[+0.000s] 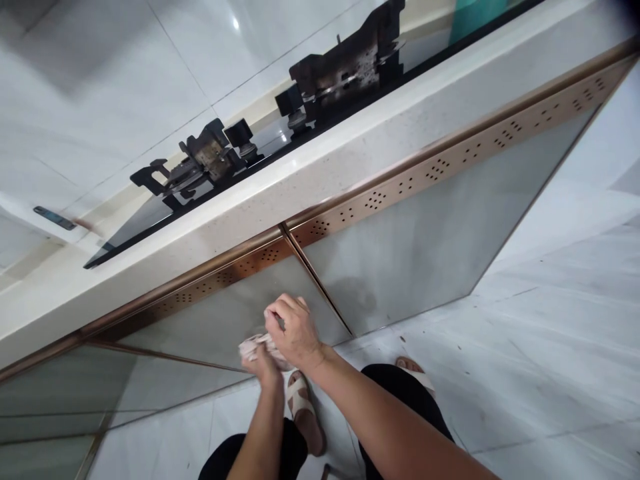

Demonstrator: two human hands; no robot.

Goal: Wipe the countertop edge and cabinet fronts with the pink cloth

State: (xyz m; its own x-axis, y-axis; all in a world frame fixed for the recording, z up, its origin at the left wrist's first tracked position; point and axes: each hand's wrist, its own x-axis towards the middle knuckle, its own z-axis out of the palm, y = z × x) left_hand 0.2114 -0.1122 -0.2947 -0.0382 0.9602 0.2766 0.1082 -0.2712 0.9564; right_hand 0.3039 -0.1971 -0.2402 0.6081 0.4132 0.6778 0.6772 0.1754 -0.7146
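In front of the cabinet doors, low and near the middle of the head view, my left hand (263,368) is closed on a crumpled pale pink cloth (253,345). My right hand (295,331) is just above and to the right, overlapping part of the cloth. Its fingers are curled in, and what they hold, if anything, is hidden. The cloth bunches out of the left hand's grip and passes behind my right hand.
A pale countertop edge (310,173) runs diagonally above the hands. On it sits a black gas hob with pan supports (205,157) and knobs (240,133). Cabinet doors (400,247) with perforated copper-coloured strips are below. My sandalled foot (306,413) stands on the tiled floor (540,353).
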